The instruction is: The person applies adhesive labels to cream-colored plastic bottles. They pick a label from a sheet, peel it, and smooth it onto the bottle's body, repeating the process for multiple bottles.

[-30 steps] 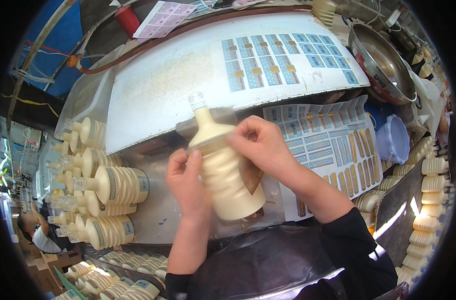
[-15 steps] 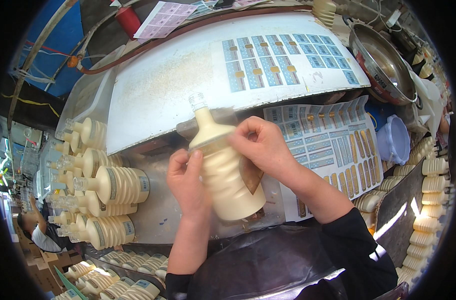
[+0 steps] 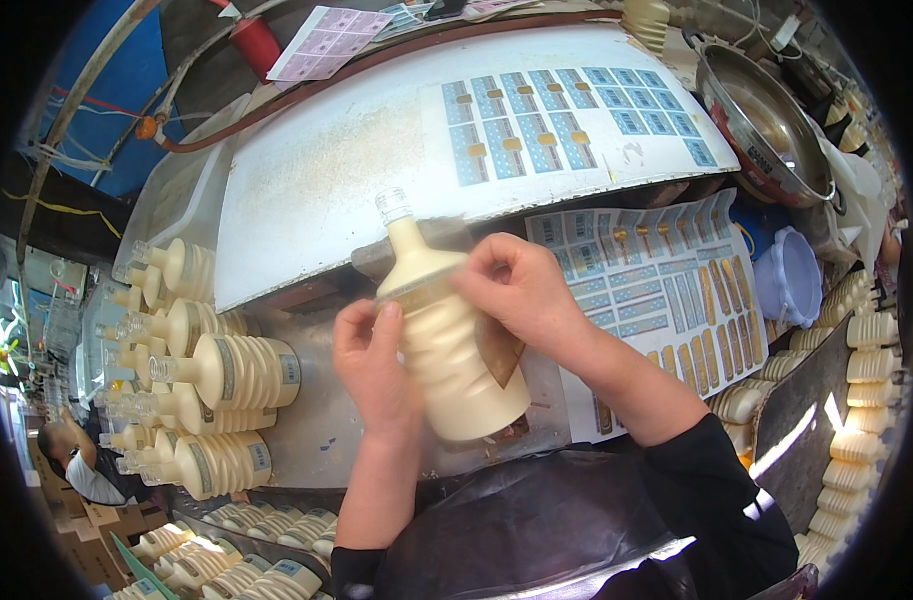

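- Cream ribbed bottle (image 3: 446, 345), clear threaded neck: lies between both hands at the bench edge, neck toward the white board (image 3: 296, 225), base toward the wearer
- Narrow label strip (image 3: 423, 288) runs across its shoulder
- Left hand (image 3: 374, 355): fingers curled, nearly closed, thumb tip at the strip's left end; cannot tell whether anything is pinched
- Right hand (image 3: 516, 285): thumb and forefinger bent into a loop, tips by the strip's right end; hold on it not discernible
- Sticker sheet (image 3: 641, 295) lies right of the bottle; similar bottles (image 3: 246, 370) stacked left
- Handling, judged: bottle probably glass, rigid, fairly weighty, smooth, breakable; best grasped round the ribs, sparing the neck
- Strip probably thin, flexible, easily creased; best taken by its ends
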`<action>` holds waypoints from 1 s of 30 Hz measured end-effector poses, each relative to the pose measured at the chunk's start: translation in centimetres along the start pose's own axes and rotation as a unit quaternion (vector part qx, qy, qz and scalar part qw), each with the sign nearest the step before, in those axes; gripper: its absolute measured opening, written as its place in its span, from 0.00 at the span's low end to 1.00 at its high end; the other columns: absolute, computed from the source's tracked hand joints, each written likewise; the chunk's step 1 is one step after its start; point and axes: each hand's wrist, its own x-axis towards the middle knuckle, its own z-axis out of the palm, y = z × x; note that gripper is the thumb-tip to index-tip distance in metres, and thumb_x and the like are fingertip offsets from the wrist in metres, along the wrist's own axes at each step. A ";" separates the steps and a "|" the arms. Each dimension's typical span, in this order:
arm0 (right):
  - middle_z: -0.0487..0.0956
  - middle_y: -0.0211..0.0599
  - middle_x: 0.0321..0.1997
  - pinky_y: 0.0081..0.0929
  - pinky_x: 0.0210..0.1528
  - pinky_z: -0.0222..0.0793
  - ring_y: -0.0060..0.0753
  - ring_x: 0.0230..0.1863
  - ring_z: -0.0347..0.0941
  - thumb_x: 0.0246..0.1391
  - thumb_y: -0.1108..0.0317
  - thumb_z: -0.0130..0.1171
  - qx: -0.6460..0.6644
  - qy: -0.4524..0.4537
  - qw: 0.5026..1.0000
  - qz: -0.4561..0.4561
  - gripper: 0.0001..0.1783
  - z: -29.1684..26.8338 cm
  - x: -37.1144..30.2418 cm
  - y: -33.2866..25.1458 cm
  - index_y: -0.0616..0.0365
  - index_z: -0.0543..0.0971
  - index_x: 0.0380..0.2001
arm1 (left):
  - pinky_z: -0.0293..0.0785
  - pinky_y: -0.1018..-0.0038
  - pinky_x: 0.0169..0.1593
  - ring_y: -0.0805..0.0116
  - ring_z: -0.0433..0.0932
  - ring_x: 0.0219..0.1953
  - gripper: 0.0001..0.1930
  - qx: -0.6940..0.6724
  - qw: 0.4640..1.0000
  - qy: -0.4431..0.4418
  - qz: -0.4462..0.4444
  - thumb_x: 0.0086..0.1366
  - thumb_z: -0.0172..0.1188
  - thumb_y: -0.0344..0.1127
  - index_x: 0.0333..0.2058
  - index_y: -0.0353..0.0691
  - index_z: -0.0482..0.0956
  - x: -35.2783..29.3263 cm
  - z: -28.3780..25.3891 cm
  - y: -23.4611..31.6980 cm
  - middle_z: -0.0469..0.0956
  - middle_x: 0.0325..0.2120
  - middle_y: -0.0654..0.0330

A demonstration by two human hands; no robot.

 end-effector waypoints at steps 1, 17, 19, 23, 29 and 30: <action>0.80 0.29 0.34 0.20 0.36 0.70 0.17 0.32 0.73 0.60 0.64 0.68 0.004 -0.008 1.000 -0.007 0.11 -0.2 0.3 0.5 0.60 0.80 0.38 | 0.77 0.76 0.50 0.74 0.77 0.44 0.09 0.009 1.000 0.008 0.002 0.70 0.61 0.25 0.48 0.35 0.78 -0.2 0.8 0.6 0.77 0.43 0.62; 0.78 0.24 0.33 0.15 0.34 0.68 0.12 0.33 0.72 0.67 0.66 0.61 0.120 -0.074 0.989 0.041 0.12 -0.6 1.6 2.1 0.57 0.76 0.51 | 0.68 0.70 0.57 0.70 0.67 0.52 0.22 0.226 0.969 -0.079 0.058 0.64 0.70 0.38 0.54 0.39 0.78 1.0 0.7 0.6 0.68 0.55 0.61; 0.78 0.23 0.31 0.15 0.32 0.66 0.11 0.32 0.71 0.67 0.66 0.62 0.116 -0.075 0.990 0.042 0.12 -0.6 1.5 1.8 0.57 0.76 0.50 | 0.68 0.70 0.57 0.70 0.67 0.52 0.22 0.223 0.970 -0.075 0.061 0.64 0.70 0.38 0.54 0.39 0.78 1.0 0.6 0.5 0.68 0.54 0.61; 0.77 0.22 0.29 0.14 0.30 0.65 0.11 0.30 0.71 0.67 0.66 0.63 0.064 -0.086 0.993 0.043 0.12 -0.7 0.9 0.7 0.56 0.76 0.49 | 0.67 0.70 0.58 0.70 0.66 0.52 0.22 0.215 0.972 -0.075 0.056 0.65 0.70 0.38 0.55 0.38 0.78 0.9 0.6 0.6 0.68 0.54 0.61; 0.78 0.23 0.29 0.14 0.32 0.66 0.11 0.31 0.72 0.66 0.64 0.64 0.047 -0.077 0.995 0.043 0.13 -0.6 1.1 1.2 0.56 0.76 0.49 | 0.67 0.70 0.59 0.70 0.66 0.52 0.22 0.217 0.972 -0.077 0.050 0.66 0.69 0.38 0.55 0.36 0.77 0.8 0.8 0.6 0.67 0.54 0.60; 0.78 0.23 0.29 0.14 0.32 0.66 0.11 0.31 0.72 0.65 0.64 0.64 0.043 -0.077 0.995 0.044 0.13 -0.6 1.2 1.2 0.56 0.76 0.49 | 0.67 0.70 0.59 0.69 0.67 0.53 0.22 0.210 0.973 -0.078 0.047 0.66 0.68 0.37 0.55 0.36 0.76 0.8 0.8 0.6 0.67 0.54 0.60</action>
